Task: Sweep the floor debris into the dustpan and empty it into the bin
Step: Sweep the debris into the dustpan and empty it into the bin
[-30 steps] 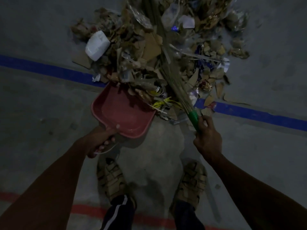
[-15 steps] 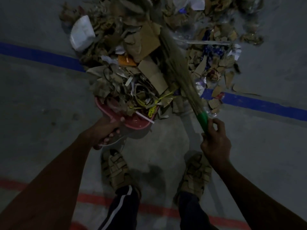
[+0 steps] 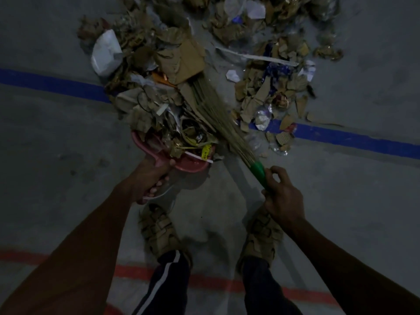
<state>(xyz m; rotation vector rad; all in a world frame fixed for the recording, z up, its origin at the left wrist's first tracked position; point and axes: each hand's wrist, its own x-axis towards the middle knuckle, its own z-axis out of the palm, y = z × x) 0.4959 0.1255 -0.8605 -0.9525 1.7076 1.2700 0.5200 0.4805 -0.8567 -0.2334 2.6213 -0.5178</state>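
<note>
A red dustpan (image 3: 193, 165) sits on the grey floor, heaped with torn cardboard, paper and yellow strips (image 3: 172, 114). My left hand (image 3: 148, 178) grips its handle from behind. My right hand (image 3: 280, 196) holds the green handle (image 3: 259, 171) of a straw broom. The broom's bristles (image 3: 213, 110) lie across the right side of the heap in the pan. More cardboard scraps and wrappers (image 3: 272, 87) are scattered on the floor to the right and beyond. No bin is in view.
A blue line (image 3: 354, 139) crosses the floor under the debris. A red line (image 3: 213, 278) runs behind my sandalled feet (image 3: 156, 228). A white plastic piece (image 3: 105, 52) lies at the pile's left edge. Bare grey floor spreads left and right.
The broom has dragged a large mass of cardboard and paper into the dustpan, which was bare red a second ago. Both hands kept their grips.
</note>
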